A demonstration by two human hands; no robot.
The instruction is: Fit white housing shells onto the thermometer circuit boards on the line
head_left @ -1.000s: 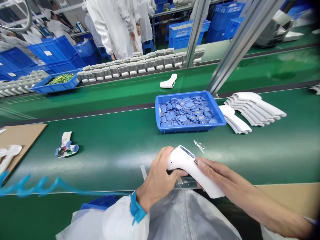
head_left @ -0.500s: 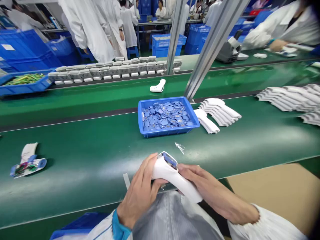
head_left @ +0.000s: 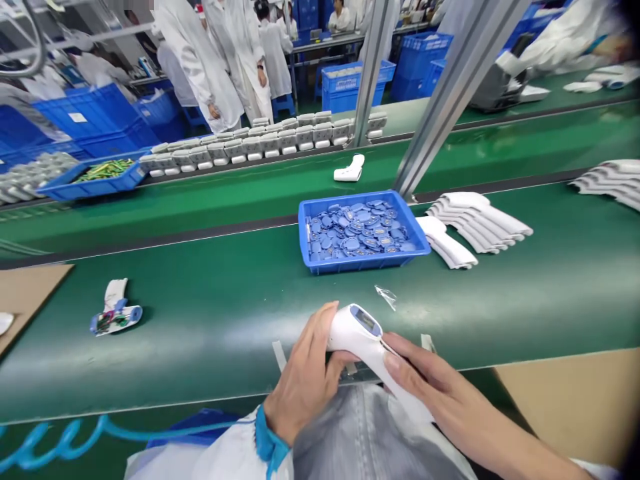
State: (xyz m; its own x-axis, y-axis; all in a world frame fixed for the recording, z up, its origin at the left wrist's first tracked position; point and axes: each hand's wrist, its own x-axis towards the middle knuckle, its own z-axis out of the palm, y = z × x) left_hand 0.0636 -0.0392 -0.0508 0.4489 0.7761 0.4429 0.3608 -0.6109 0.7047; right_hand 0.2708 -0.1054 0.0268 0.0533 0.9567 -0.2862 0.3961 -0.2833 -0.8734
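Both my hands hold a white infrared thermometer (head_left: 363, 337) above the near edge of the green conveyor belt (head_left: 200, 347). My left hand (head_left: 305, 377) wraps its head from below, and my right hand (head_left: 435, 393) lies along its handle. A blue-framed display faces up. A blue tray (head_left: 364, 266) of small blue parts stands ahead of my hands. Stacked white housing shells (head_left: 475, 220) lie to its right. A clear plastic scrap (head_left: 386, 297) lies nearer, and an opened shell with a circuit board (head_left: 115, 313) lies to the left.
Metal posts (head_left: 455, 100) rise behind the tray. A row of white devices (head_left: 265, 140) lines the far bench. A blue crate of green parts (head_left: 95, 179) stands at left, cardboard (head_left: 570, 407) at lower right, a blue coiled hose (head_left: 60, 440) below. Co-workers in white coats (head_left: 220, 60) stand behind.
The thermometer has turned in my hands, its display now facing up more fully. My hands have shifted right, and the whole view has swung, bringing the coiled hose into sight at the bottom.
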